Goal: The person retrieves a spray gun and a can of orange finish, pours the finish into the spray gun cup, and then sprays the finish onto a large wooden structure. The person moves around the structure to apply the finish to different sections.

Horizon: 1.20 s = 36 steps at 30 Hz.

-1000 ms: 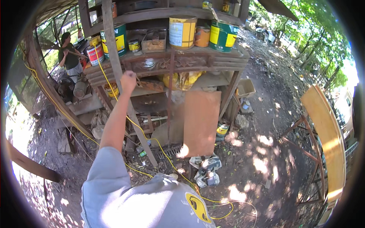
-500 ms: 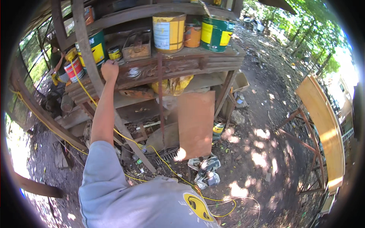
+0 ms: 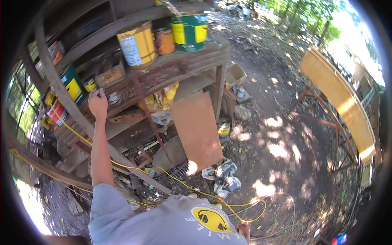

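Observation:
My left hand (image 3: 98,104) reaches onto the wooden shelf unit (image 3: 183,71), fingers curled; what is in them is too small to make out. It is beside a small yellow-and-black can (image 3: 90,85) and a silvery round lid (image 3: 114,98), just right of a slanted grey post (image 3: 71,106). Farther left are a green-and-yellow can (image 3: 74,89) and a red-and-white can (image 3: 58,115). My right hand (image 3: 243,230) shows low at the edge of my shirt, near the yellow cord (image 3: 257,208), fingers curled; whether it holds anything is hidden.
Large paint cans (image 3: 136,47) stand higher on the unit. A brown board (image 3: 196,130) leans against it above a crumpled cloth (image 3: 224,177). At right, a long plywood panel (image 3: 339,102) rests on thin wooden legs. Cords cross the dirt ground (image 3: 269,163) below.
The view has swung and tilted, so the shelf sits farther left. My left hand has moved toward the small can. My right hand has come into view. The other person is no longer clearly visible.

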Tool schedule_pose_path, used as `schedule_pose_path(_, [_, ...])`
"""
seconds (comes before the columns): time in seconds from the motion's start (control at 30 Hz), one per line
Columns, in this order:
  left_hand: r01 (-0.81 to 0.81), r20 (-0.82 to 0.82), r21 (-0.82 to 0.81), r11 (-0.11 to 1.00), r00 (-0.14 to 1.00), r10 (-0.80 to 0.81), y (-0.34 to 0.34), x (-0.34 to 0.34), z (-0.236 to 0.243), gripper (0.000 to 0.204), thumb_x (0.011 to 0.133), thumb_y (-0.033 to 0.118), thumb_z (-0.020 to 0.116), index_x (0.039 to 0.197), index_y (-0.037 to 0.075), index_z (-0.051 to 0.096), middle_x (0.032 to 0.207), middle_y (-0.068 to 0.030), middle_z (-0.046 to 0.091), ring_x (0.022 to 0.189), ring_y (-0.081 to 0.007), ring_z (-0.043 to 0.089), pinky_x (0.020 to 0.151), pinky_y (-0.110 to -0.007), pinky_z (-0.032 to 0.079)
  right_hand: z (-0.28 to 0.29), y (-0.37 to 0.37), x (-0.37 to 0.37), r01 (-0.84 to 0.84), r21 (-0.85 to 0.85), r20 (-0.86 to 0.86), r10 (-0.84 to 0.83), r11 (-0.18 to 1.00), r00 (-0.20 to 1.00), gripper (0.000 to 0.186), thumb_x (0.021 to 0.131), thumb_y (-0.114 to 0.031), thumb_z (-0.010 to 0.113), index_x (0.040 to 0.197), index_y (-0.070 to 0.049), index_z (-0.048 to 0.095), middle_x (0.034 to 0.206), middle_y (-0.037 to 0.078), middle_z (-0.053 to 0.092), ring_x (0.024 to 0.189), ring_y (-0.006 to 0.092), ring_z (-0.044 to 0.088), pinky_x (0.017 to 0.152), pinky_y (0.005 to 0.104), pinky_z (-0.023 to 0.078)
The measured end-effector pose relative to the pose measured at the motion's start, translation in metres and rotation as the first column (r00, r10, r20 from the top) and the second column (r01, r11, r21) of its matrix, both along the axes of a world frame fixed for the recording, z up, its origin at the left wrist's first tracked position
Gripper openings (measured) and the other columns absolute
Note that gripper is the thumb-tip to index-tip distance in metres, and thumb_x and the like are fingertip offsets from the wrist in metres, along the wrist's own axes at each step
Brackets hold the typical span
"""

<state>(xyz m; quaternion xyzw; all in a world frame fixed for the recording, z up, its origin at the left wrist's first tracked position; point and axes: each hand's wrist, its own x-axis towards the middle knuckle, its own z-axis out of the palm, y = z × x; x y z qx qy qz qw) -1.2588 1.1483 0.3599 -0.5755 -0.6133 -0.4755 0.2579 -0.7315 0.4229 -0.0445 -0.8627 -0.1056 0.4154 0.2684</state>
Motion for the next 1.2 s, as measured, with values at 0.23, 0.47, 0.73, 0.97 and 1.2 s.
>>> schedule_pose_path(0.23, [0.487, 0.12, -0.117, 0.865, 0.872, -0.475, -0.012, 0.142, 0.001, 0.02, 0.093, 0.02, 0.064, 0.1, 0.001, 0.068, 0.091, -0.014, 0.069, 0.08, -0.0287, 0.067, 0.076, -0.037, 0.051, -0.005, -0.038, 0.006, 0.093, -0.012, 0.026, -0.093, 0.996, 0.995, 0.028, 0.089, -0.01, 0.064, 0.116, -0.001, 0.065, 0.071, 0.008, 0.063, 0.053, 0.0138, 0.058, 0.048, 0.0282, 0.046])
schedule_pose_path(0.47, [0.701, 0.141, -0.184, 0.689, 0.712, -0.688, -0.035, 0.323, 0.015, 0.02, 0.093, 0.021, 0.066, 0.097, 0.001, 0.069, 0.09, -0.0105, 0.07, 0.078, -0.0205, 0.065, 0.073, -0.032, 0.05, -0.036, -0.081, 0.006, 0.182, 0.108, 0.271, -0.205, 0.977, 0.941, 0.029, 0.086, -0.011, 0.068, 0.114, -0.003, 0.07, 0.075, 0.009, 0.067, 0.056, 0.0118, 0.06, 0.053, 0.028, 0.049])
schedule_pose_path(0.73, [0.792, 0.301, -0.206, 0.575, 0.61, -0.733, -0.017, 0.509, 0.009, 0.027, 0.089, 0.023, 0.07, 0.104, 0.0, 0.067, 0.09, -0.0112, 0.07, 0.079, -0.0192, 0.066, 0.076, -0.031, 0.052, -0.041, -0.097, 0.116, 0.269, -0.098, 0.364, -0.217, 0.958, 0.906, 0.035, 0.083, -0.034, 0.067, 0.1, -0.005, 0.075, 0.092, 0.024, 0.07, 0.086, 0.0417, 0.067, 0.081, 0.0468, 0.052])
schedule_pose_path(0.97, [0.711, 0.536, -0.243, 0.66, 0.665, -0.519, 0.072, 0.582, 0.021, 0.041, 0.088, 0.033, 0.072, 0.106, -0.003, 0.068, 0.091, -0.0096, 0.07, 0.083, -0.0156, 0.065, 0.076, -0.03, 0.051, -0.014, -0.049, 0.269, 0.359, 0.043, 0.272, -0.356, 0.932, 0.894, 0.029, 0.088, -0.026, 0.067, 0.097, 0.001, 0.074, 0.078, 0.018, 0.071, 0.067, 0.0206, 0.063, 0.07, 0.0358, 0.051])
schedule_pose_path(1.2, [0.403, 0.387, -0.366, 0.839, 0.885, -0.257, 0.198, 0.584, 0.049, 0.054, 0.093, 0.046, 0.055, 0.105, -0.004, 0.071, 0.11, -0.0234, 0.069, 0.102, -0.038, 0.066, 0.09, -0.041, 0.048, -0.003, 0.054, 0.415, 0.299, 0.424, 0.155, -0.394, 0.855, 0.906, 0.026, 0.092, -0.015, 0.064, 0.07, -0.001, 0.063, 0.058, -0.006, 0.045, 0.056, 0.0048, 0.039, 0.05, 0.0273, 0.032])
